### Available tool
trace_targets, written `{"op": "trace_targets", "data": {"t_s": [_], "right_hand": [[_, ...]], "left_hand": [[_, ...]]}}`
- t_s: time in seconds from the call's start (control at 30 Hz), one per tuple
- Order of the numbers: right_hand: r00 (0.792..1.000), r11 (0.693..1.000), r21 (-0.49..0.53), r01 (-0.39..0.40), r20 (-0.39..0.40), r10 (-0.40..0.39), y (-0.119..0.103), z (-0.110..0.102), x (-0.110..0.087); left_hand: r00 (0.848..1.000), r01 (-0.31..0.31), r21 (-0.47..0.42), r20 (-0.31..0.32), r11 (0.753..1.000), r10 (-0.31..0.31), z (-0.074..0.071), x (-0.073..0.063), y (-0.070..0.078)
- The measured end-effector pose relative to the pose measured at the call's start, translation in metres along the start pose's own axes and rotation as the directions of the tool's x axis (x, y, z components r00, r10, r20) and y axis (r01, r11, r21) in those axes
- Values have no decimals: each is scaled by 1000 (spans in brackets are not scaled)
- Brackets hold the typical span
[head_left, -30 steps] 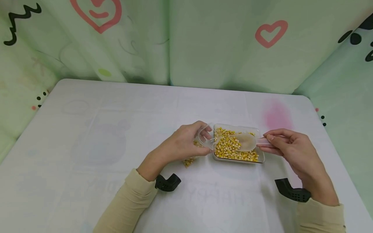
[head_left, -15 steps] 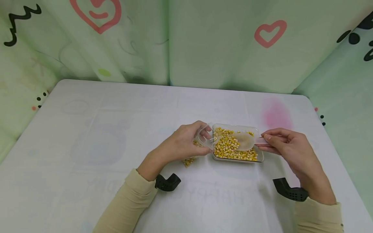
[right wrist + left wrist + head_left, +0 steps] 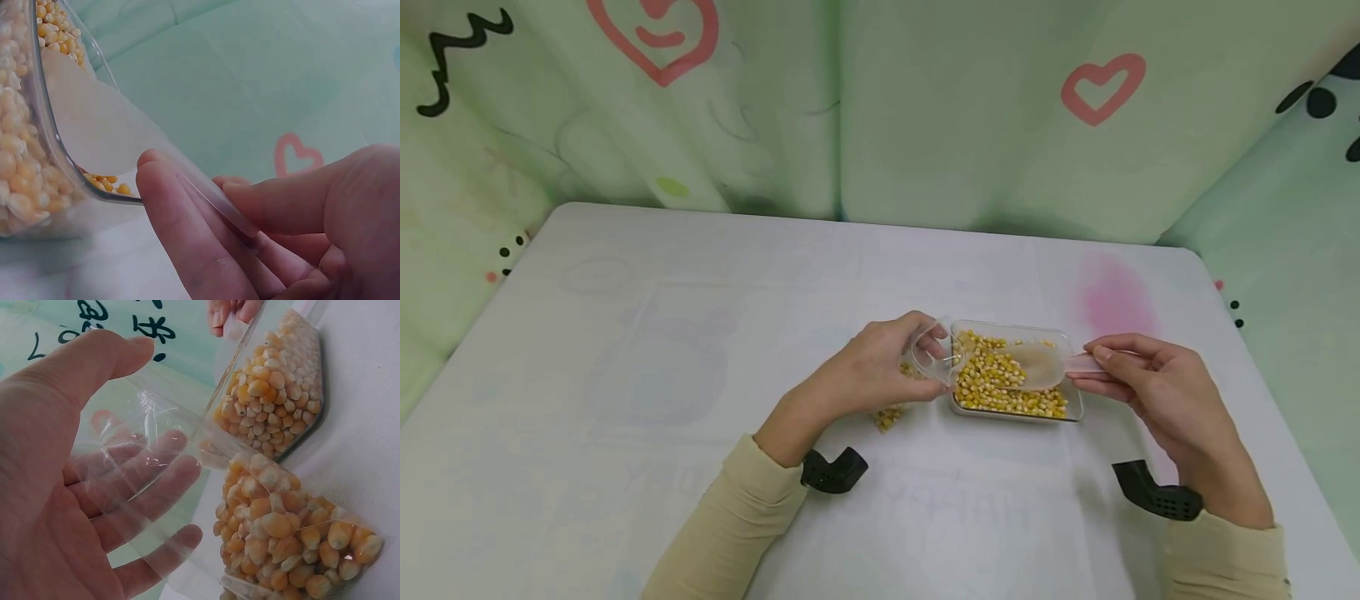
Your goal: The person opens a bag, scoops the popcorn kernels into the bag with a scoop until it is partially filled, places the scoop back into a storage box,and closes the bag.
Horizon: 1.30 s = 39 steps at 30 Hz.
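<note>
My left hand (image 3: 883, 358) holds a clear plastic bag (image 3: 156, 456) by its spread mouth, thumb on one side and fingers on the other. Corn kernels (image 3: 281, 537) fill the lower part of the bag. Right beside it stands a clear rectangular container (image 3: 1015, 418) with corn kernels (image 3: 988, 379) heaped mostly toward its left. A pale translucent scoop (image 3: 1037, 367) lies with its bowl in the container, its tip in among the kernels. My right hand (image 3: 1157, 392) pinches the scoop's handle (image 3: 212, 187) between thumb and fingers, just past the container's right rim.
A white cloth with faint prints covers the table (image 3: 625, 350). Green curtains (image 3: 940, 117) with hearts hang behind and at both sides. Black bands (image 3: 835, 471) sit at both wrists.
Almost nothing differs. The whole head view shifts slightly, and both hands keep their holds on the bag and the scoop.
</note>
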State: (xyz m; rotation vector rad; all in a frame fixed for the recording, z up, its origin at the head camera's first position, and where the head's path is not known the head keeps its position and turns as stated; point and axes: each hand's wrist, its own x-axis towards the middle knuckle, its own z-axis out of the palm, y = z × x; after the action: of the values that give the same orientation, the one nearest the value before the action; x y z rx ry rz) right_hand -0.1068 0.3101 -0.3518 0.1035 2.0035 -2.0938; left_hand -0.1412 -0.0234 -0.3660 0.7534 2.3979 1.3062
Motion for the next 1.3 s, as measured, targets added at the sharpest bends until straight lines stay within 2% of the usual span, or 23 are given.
{"op": "trace_targets", "data": {"t_s": [0.13, 0.37, 0.73, 1.3], "right_hand": [[1000, 999, 42, -9, 5, 8, 1, -3, 0], [998, 985, 174, -1, 67, -11, 6, -10, 3], [993, 959, 283, -17, 120, -18, 11, -17, 5], [994, 934, 353, -48, 113, 8, 12, -23, 4]], "left_hand": [[1000, -2, -4, 0, 1000, 2, 0, 0, 1], [1000, 2, -7, 0, 1000, -2, 0, 0, 1], [1000, -8, 22, -1, 1000, 8, 1, 0, 0], [1000, -10, 26, 7, 1000, 10, 1, 0, 2]]}}
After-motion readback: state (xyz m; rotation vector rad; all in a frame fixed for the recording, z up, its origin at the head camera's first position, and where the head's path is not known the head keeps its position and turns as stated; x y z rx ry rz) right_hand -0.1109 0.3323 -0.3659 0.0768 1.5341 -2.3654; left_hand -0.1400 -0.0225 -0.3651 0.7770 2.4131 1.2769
